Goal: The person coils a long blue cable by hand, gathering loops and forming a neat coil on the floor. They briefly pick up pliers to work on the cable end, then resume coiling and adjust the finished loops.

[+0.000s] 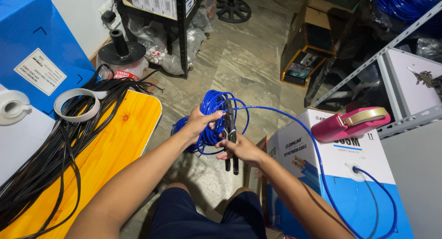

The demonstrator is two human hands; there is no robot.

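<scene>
blue network cable (pixel 212 119), wound in a loose coil, sits at centre frame in the left hand (pixel 199 123), which is closed around the loops. just below, the right hand (pixel 240 149) is clamped on black-handled cutters (pixel 231 142) set against the coil. one strand runs right to a round hole in a white-and-blue carton (pixel 340 174) at lower right, topped by a pink tape dispenser (pixel 352 123). a blue box (pixel 37 50) with a white rectangular label stands at upper left, above black cables (pixel 50 156) and a tape roll (pixel 77 105) on an orange table (pixel 115 147).
</scene>
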